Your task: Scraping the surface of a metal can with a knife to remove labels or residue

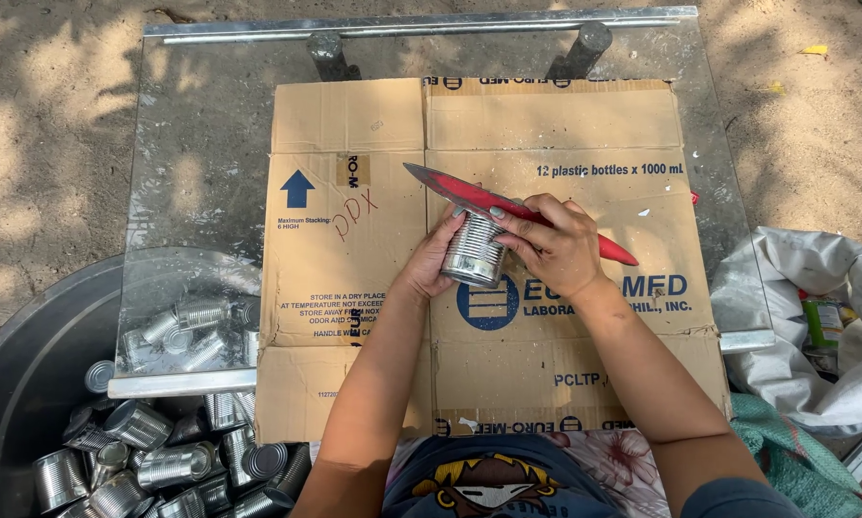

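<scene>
A shiny ribbed tin can (473, 253) stands on a flattened cardboard sheet (354, 192) laid over a glass-topped table. My left hand (433, 261) wraps the can's left side and steadies it. My right hand (557, 245) grips a knife (450, 185) with a red handle and a red-tinted blade. The blade lies across the can's top rim, and its tip points up and to the left. The handle's end sticks out to the right past my wrist.
A large dark metal basin (18, 384) at the lower left holds several tin cans (143, 451), partly seen through the glass table top (191, 173). A white sack (814, 317) with a green can inside lies at the right. Sandy ground surrounds the table.
</scene>
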